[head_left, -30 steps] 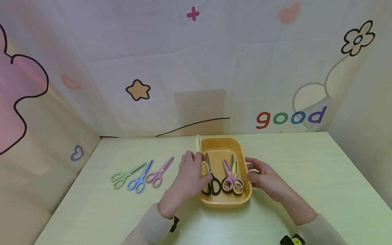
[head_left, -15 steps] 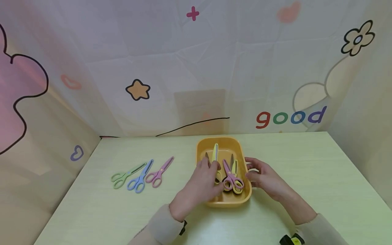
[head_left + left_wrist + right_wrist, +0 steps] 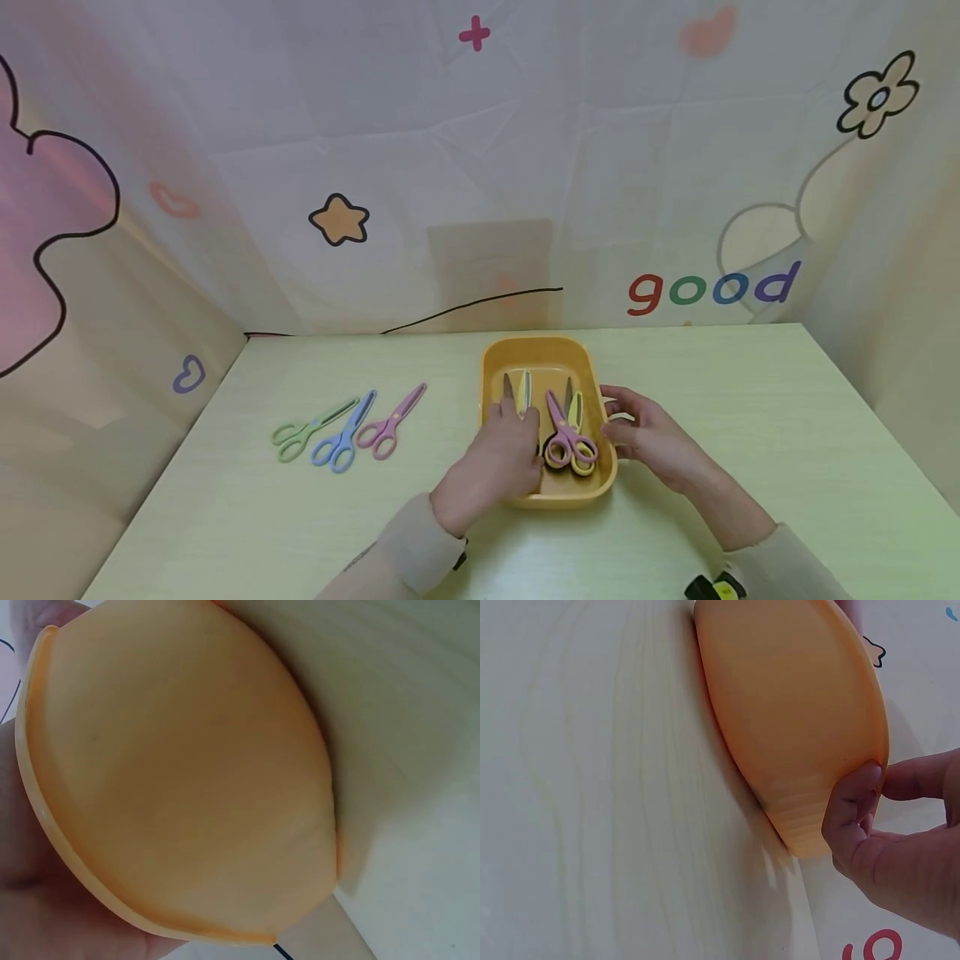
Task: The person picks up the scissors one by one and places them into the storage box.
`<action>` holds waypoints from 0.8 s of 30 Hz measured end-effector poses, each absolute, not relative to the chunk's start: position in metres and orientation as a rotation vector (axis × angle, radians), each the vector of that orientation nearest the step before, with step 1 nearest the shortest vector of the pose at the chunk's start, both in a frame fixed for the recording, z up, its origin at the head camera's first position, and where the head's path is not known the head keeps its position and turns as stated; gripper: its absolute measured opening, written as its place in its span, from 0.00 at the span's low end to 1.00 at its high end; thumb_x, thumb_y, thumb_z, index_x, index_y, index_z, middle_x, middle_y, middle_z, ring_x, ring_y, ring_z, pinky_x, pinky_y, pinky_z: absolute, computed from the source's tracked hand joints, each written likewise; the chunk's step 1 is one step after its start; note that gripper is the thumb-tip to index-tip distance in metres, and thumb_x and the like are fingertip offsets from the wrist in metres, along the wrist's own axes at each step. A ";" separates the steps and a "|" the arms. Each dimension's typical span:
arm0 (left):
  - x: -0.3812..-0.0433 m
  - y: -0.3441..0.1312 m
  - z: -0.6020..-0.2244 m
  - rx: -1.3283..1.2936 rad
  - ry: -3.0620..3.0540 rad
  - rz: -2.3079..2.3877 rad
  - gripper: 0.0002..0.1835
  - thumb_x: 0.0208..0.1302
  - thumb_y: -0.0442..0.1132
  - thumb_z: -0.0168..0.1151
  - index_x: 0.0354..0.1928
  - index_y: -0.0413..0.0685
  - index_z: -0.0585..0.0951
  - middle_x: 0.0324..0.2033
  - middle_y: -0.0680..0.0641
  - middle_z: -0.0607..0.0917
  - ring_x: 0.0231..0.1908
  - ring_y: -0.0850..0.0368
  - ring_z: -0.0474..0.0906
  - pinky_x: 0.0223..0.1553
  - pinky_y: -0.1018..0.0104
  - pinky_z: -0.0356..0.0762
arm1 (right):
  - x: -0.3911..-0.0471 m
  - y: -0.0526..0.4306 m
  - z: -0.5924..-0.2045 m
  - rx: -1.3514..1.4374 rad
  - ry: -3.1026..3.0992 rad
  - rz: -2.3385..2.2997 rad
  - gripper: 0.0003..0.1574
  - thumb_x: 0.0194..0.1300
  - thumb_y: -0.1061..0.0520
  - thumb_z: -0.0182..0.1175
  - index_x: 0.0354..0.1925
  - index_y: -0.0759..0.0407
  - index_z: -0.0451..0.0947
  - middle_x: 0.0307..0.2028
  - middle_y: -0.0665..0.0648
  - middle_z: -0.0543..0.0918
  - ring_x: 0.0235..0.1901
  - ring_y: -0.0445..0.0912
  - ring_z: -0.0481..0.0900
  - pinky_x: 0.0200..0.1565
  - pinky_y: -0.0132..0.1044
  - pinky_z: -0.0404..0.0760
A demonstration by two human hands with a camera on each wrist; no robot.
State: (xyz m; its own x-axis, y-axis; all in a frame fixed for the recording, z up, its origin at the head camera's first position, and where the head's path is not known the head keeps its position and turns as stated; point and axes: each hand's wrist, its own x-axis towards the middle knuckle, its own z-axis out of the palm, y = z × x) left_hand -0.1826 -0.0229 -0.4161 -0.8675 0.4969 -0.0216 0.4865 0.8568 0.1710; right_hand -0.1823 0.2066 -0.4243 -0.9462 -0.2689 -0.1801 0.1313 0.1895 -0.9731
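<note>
In the head view, a yellow plastic tray (image 3: 558, 502) stands on the table. My left hand (image 3: 495, 458) reaches into its left side and holds yellow scissors (image 3: 524, 390) low, blades pointing away from me; the hand hides their handles. Black-handled scissors (image 3: 507, 387) lie beneath that hand, mostly covered, their blade tip showing. On the tray's right side rest pink scissors (image 3: 562, 429) over another yellow pair (image 3: 583, 462) and a black-handled pair. My right hand (image 3: 652, 433) pinches the tray's right rim; the right wrist view shows its fingertips (image 3: 859, 787) against the outer wall.
Left of the tray, green scissors (image 3: 300, 435), blue scissors (image 3: 345, 437) and a second pink pair (image 3: 390, 425) lie side by side on the pale table (image 3: 225, 525). A printed curtain (image 3: 480, 167) hangs behind the table and along its sides.
My left hand has carried the yellow scissors rightward from over the tray's left rim, then lowered them inside onto the left part. The right hand stays at the rim.
</note>
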 end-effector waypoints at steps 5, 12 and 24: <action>-0.182 -0.018 -0.414 0.734 2.930 0.139 0.23 0.66 0.41 0.65 0.58 0.36 0.76 0.62 0.23 0.70 0.55 0.37 0.73 0.47 0.55 0.82 | -0.183 0.207 -0.424 -0.132 2.164 -1.811 0.41 0.71 0.68 0.54 0.77 0.70 0.52 0.58 0.71 0.66 0.49 0.57 0.75 0.47 0.40 0.86; -0.181 -0.016 -0.411 0.704 2.898 0.051 0.20 0.67 0.44 0.65 0.54 0.38 0.77 0.51 0.30 0.76 0.49 0.41 0.74 0.38 0.57 0.83 | -0.182 0.206 -0.423 -0.126 2.156 -1.814 0.41 0.71 0.68 0.54 0.77 0.70 0.52 0.58 0.71 0.65 0.50 0.57 0.75 0.47 0.39 0.85; -0.177 -0.018 -0.412 0.778 2.965 -0.038 0.22 0.72 0.51 0.63 0.57 0.41 0.78 0.51 0.34 0.78 0.51 0.41 0.75 0.45 0.57 0.82 | -0.183 0.207 -0.424 -0.134 2.159 -1.816 0.41 0.71 0.68 0.54 0.76 0.71 0.52 0.58 0.71 0.65 0.49 0.56 0.75 0.46 0.40 0.86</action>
